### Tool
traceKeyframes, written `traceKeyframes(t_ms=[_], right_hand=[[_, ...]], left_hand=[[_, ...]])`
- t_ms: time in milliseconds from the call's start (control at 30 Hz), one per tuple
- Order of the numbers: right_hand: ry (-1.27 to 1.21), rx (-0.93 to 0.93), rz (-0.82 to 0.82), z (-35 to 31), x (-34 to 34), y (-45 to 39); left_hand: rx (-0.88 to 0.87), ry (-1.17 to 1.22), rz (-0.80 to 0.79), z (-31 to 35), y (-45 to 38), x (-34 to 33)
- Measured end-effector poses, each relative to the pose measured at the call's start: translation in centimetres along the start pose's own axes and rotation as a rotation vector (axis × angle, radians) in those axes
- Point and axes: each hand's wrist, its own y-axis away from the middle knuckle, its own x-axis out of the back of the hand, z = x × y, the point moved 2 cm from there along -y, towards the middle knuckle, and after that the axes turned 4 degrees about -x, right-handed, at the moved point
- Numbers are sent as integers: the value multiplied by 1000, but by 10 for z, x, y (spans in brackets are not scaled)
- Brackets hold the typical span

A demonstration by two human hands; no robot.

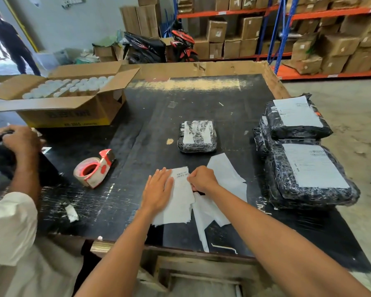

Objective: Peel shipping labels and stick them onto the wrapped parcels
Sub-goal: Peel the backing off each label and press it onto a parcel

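Label sheet [178, 198] lies flat at the counter's [137, 146] near edge. Left hand [157, 189] presses it down, fingers spread and released; right hand [202, 179] is clenched, pinching the sheet's right edge. Small parcel [197, 136] sits beyond, apart. Labelled parcels [304, 159] are stacked right, tape dispenser [94, 168] left, open box [62, 99] far left.
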Motion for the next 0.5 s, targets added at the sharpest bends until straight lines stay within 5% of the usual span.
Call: traceKeyframes(t_ms=[500], right_hand=[[-124, 10, 29, 7, 7, -2]], left_hand=[[59, 54, 32, 3, 5, 2]])
